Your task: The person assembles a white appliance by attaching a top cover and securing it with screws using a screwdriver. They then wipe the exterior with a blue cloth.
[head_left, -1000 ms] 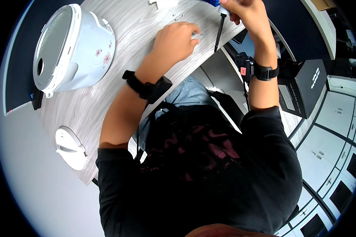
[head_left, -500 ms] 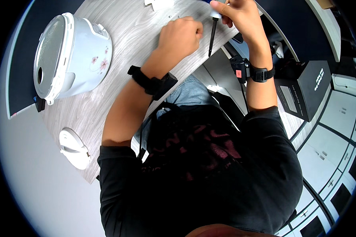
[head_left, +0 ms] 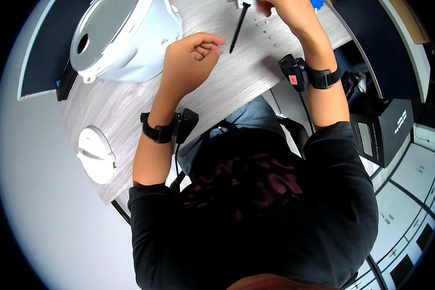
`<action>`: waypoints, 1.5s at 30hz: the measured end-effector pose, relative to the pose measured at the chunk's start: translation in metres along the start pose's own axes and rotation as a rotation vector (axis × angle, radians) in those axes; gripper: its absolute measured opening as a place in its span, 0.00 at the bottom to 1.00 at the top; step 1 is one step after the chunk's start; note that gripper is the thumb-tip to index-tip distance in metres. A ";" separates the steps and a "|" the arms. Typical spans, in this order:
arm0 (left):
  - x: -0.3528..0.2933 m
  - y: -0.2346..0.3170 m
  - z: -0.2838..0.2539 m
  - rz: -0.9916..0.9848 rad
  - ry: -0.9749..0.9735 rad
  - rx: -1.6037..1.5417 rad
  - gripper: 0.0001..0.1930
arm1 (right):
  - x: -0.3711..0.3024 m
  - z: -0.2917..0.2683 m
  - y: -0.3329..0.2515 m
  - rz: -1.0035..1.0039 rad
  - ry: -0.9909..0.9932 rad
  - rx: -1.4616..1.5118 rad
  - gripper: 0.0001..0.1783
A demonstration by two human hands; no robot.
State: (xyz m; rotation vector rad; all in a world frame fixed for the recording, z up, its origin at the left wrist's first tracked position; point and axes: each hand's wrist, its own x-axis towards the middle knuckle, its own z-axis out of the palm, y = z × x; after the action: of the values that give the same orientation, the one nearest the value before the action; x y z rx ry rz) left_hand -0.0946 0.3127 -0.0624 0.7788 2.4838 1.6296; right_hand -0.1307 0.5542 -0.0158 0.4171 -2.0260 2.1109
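My right hand is at the top edge, its fingers partly cut off and blurred. It grips a screwdriver, whose black shaft points down toward the table; the handle lies mostly beyond the frame. My left hand is raised beside the shaft with nothing visible in it, the index finger and thumb apart and the other fingers loosely curled. Several small metal screws lie scattered on the table between the shaft and my right wrist. Left of my left hand stands a white rice cooker with a flower print.
A white plastic part lies near the left edge of the wood-grain table. Something blue shows beyond my right arm. A black box stands at the right. Both wrists carry strapped black devices with cables.
My left hand has gone from a closed fist to loosened fingers and shifted left. The screwdriver and right hand have moved up in the picture. More screws show, and the whole view has shifted.
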 end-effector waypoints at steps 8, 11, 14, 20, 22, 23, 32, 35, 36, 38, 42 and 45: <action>-0.053 -0.010 -0.039 -0.031 0.303 -0.070 0.07 | 0.025 0.073 -0.026 -0.138 -0.165 0.082 0.26; -0.060 -0.003 -0.042 -0.012 0.364 -0.029 0.07 | 0.027 0.098 -0.033 -0.172 -0.219 0.136 0.26; -0.067 0.000 -0.049 0.036 0.398 0.020 0.09 | 0.026 0.113 -0.047 -0.159 -0.261 0.104 0.27; -0.076 0.003 -0.060 0.074 0.405 0.075 0.10 | 0.023 0.129 -0.060 -0.170 -0.302 0.057 0.27; -0.078 0.006 -0.062 0.076 0.411 0.051 0.10 | 0.022 0.132 -0.063 -0.175 -0.296 0.060 0.27; -0.078 0.007 -0.063 0.077 0.413 0.039 0.10 | 0.022 0.132 -0.063 -0.192 -0.310 0.076 0.27; -0.083 0.005 -0.075 -0.083 0.255 -0.287 0.13 | 0.030 0.129 -0.063 -0.207 -0.487 0.058 0.23; -0.081 0.008 -0.082 -0.079 0.199 -0.296 0.15 | 0.038 0.134 -0.066 -0.211 -0.586 0.092 0.25; -0.080 0.010 -0.083 -0.073 0.208 -0.292 0.15 | 0.040 0.136 -0.066 -0.221 -0.629 0.138 0.27; -0.078 0.013 -0.085 -0.062 0.226 -0.282 0.14 | 0.045 0.142 -0.071 -0.237 -0.705 0.177 0.33; -0.075 0.020 -0.098 0.030 0.384 -0.099 0.13 | 0.056 0.157 -0.091 -0.309 -0.707 0.132 0.31; -0.068 0.028 -0.118 0.148 0.500 0.056 0.13 | 0.068 0.172 -0.111 -0.404 -0.621 0.012 0.30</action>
State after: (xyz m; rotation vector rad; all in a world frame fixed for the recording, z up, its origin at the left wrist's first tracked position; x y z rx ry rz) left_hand -0.0633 0.1921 -0.0011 0.6337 2.8676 2.0265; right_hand -0.1467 0.3844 0.1160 1.4968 -1.9630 1.8810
